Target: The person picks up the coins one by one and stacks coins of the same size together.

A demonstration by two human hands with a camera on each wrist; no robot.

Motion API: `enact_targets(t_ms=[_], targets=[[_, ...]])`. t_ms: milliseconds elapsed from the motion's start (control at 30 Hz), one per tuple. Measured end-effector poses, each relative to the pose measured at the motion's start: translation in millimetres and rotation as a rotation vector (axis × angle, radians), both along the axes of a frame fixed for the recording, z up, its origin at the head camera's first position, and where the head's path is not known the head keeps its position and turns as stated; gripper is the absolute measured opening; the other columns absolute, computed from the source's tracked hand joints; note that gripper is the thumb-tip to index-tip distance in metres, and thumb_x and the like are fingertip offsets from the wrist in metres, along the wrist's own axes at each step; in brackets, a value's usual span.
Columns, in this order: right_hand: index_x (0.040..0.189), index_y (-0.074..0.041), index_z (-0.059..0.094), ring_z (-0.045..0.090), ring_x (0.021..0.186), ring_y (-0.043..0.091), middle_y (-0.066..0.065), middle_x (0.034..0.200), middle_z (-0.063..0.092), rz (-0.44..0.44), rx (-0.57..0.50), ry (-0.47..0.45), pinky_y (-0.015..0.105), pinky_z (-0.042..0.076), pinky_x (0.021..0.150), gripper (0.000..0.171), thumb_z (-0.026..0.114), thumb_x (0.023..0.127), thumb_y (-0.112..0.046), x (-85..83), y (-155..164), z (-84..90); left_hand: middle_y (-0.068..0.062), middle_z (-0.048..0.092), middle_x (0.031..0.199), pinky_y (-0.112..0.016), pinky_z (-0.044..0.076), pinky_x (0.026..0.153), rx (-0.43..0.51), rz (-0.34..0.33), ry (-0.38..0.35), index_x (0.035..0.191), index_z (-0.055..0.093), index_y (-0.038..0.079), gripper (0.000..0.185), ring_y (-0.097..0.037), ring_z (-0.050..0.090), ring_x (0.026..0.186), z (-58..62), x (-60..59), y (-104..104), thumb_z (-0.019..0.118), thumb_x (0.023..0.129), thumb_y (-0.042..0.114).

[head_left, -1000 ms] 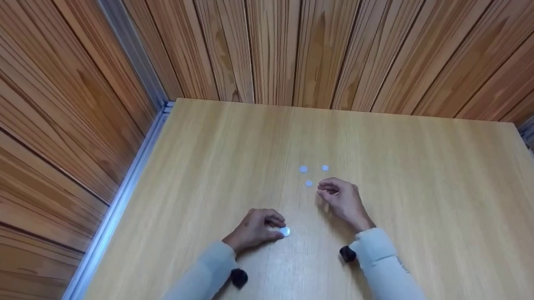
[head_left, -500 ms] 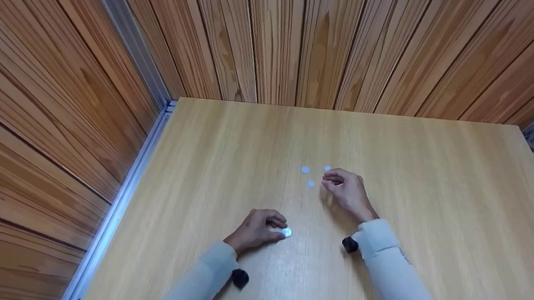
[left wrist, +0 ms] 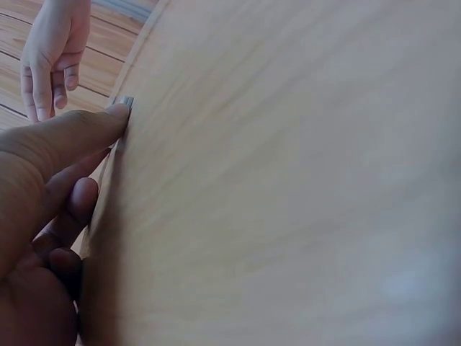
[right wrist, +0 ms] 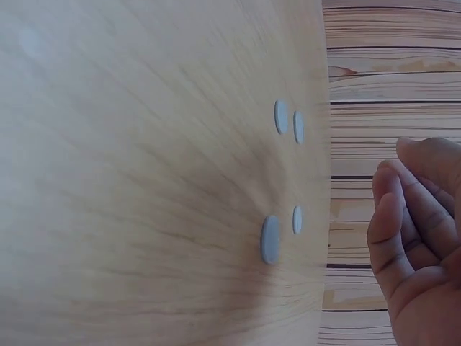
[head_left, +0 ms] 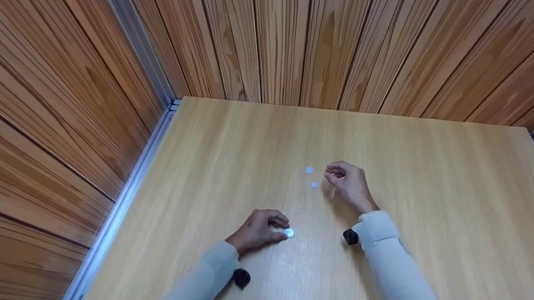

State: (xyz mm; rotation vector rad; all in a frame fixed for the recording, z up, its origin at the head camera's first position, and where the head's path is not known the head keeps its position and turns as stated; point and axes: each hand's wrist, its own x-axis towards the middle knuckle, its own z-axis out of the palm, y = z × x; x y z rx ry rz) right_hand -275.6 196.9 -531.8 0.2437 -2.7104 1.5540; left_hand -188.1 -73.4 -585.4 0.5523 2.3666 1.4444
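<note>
Low over the table, my left hand [head_left: 260, 229] pinches shiny silver coins [head_left: 289, 232] between thumb and fingers. Their edges [left wrist: 127, 101] look stacked in the left wrist view, though the number is unclear. Farther forward, my right hand [head_left: 349, 186] hovers with loosely bent fingers, and nothing shows between them. Left of it, two flat silver coins lie on the table: one farther coin [head_left: 308, 170] and one nearer coin [head_left: 314, 184]. Several coins appear in the right wrist view, including a larger-looking one [right wrist: 270, 240] and a small one [right wrist: 297, 220]; some are hidden by the right hand in the head view.
The pale wooden table [head_left: 229, 147] meets a plank-patterned wall [head_left: 280, 41] at the back. A metal rail [head_left: 123, 196] runs along its left edge. Black wrist devices [head_left: 241, 278] sit at both cuffs.
My right hand has moved forward, away from me, and now covers the far right coin that showed earlier. The left hand stays in place with its coins. The head view has shifted slightly.
</note>
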Motion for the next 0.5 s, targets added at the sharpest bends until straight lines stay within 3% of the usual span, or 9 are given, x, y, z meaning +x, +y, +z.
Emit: enact_targets(t_ms=[500], targets=[[0.118, 0.005, 0.067, 0.066, 0.1, 0.028, 0.017, 0.111, 0.071, -0.03, -0.017, -0.045, 0.035, 0.052, 0.086, 0.027, 0.071, 0.092, -0.002, -10.3, -10, -11.9, 0.012, 0.073, 0.098, -0.032, 0.049, 0.093, -0.013, 0.0, -0.063, 0.11, 0.071, 0.015, 0.027, -0.006, 0.066, 0.095, 1.6, -0.9, -1, 0.081, 0.085, 0.014]])
